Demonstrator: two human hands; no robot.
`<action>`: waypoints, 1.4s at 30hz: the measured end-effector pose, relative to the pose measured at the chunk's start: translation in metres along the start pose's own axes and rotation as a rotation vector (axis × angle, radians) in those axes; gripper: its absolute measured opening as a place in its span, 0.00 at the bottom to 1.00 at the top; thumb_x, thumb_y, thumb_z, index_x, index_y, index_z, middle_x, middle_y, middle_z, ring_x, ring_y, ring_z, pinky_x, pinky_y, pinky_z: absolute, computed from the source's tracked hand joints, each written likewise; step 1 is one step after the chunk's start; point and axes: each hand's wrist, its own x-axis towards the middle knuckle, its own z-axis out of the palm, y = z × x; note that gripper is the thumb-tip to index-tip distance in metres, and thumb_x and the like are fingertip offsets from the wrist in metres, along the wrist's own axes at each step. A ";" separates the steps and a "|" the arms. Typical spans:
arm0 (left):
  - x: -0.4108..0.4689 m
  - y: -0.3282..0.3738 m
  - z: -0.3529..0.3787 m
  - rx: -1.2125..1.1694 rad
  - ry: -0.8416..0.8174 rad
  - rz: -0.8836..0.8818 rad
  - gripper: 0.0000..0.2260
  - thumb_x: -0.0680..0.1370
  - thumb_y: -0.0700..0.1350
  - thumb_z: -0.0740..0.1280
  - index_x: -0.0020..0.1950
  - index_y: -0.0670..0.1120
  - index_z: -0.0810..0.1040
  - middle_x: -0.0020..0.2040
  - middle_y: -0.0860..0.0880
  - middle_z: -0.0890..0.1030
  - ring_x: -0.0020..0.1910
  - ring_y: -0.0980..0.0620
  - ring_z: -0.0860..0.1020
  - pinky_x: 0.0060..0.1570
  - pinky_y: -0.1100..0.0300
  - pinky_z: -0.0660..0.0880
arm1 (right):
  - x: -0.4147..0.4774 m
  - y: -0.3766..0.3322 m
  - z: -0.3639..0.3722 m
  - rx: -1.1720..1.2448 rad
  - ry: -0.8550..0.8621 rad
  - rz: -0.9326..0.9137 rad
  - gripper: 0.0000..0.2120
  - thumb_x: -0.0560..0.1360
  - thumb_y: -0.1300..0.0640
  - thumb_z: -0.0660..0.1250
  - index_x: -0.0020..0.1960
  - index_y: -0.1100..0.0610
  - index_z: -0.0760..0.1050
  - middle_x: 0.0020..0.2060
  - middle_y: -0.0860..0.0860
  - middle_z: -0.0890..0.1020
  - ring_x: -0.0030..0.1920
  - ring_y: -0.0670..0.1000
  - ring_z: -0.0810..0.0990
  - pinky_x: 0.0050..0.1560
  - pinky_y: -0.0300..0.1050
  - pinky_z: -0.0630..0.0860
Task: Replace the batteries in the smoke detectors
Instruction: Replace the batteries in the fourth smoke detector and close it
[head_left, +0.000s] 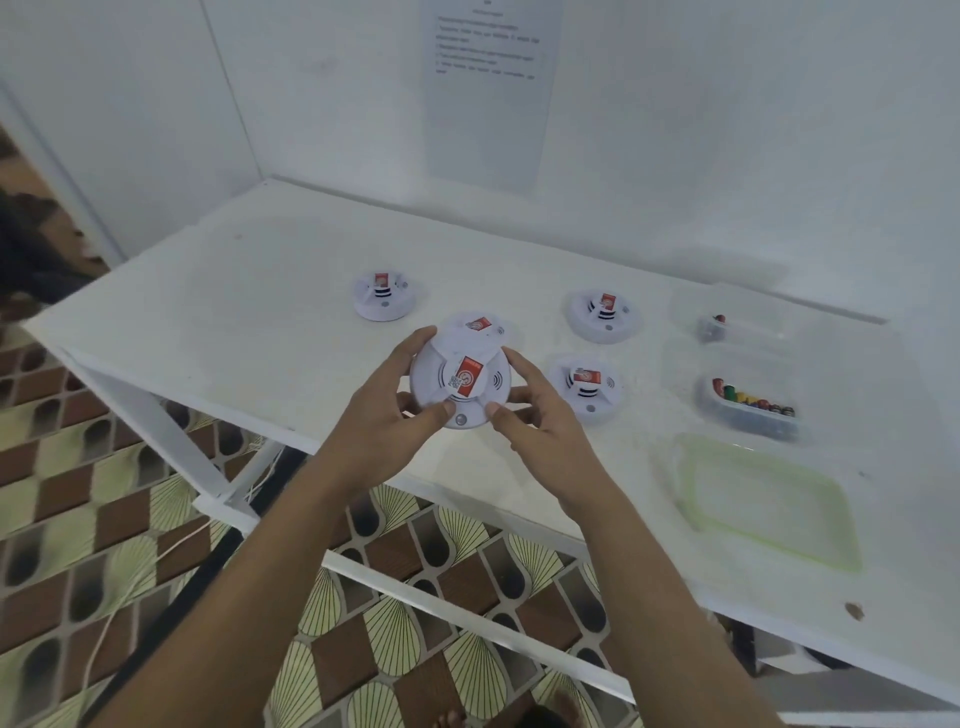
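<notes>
Both hands grip one white smoke detector (460, 387) above the near edge of the white tabletop (260, 291). The left hand (395, 415) wraps its left rim, fingers curled behind and thumb pressed on the front face; the right hand (540, 410) clamps the right rim the same way, thumb near the small button at the bottom. The detector is tilted toward the camera and shows a red sticker in its middle. Just behind it, partly hidden, lies a second detector (480, 327). Three more rest on the tabletop: one farther back to the left (384, 296), one back to the right (602, 314), and one just right of the hands (589, 387). Farther right stand a clear tub of mixed-colour batteries (750, 408), another clear tub (727, 322) behind it with a few items inside, and a pale green tray (763, 504) nearer the front edge. A printed sheet (488, 93) hangs on the wall behind.
</notes>
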 end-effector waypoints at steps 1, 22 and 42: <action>-0.001 -0.001 -0.002 0.005 0.010 -0.007 0.30 0.77 0.44 0.72 0.74 0.63 0.63 0.62 0.69 0.72 0.56 0.58 0.80 0.49 0.60 0.80 | 0.001 -0.001 0.003 0.002 -0.009 -0.001 0.26 0.81 0.53 0.66 0.76 0.39 0.64 0.60 0.45 0.80 0.52 0.44 0.78 0.48 0.37 0.72; 0.045 0.016 0.003 0.017 0.067 0.048 0.29 0.78 0.45 0.71 0.71 0.68 0.63 0.63 0.72 0.68 0.59 0.54 0.79 0.52 0.58 0.80 | 0.050 -0.015 -0.024 -0.019 -0.052 -0.071 0.24 0.82 0.54 0.65 0.75 0.40 0.64 0.58 0.40 0.79 0.52 0.41 0.78 0.44 0.30 0.74; 0.126 0.036 0.060 -0.041 0.121 0.044 0.30 0.77 0.42 0.72 0.73 0.62 0.66 0.61 0.70 0.74 0.56 0.59 0.80 0.53 0.60 0.80 | 0.119 -0.004 -0.098 0.044 -0.068 -0.023 0.24 0.82 0.54 0.66 0.75 0.39 0.65 0.56 0.41 0.80 0.55 0.46 0.79 0.51 0.38 0.72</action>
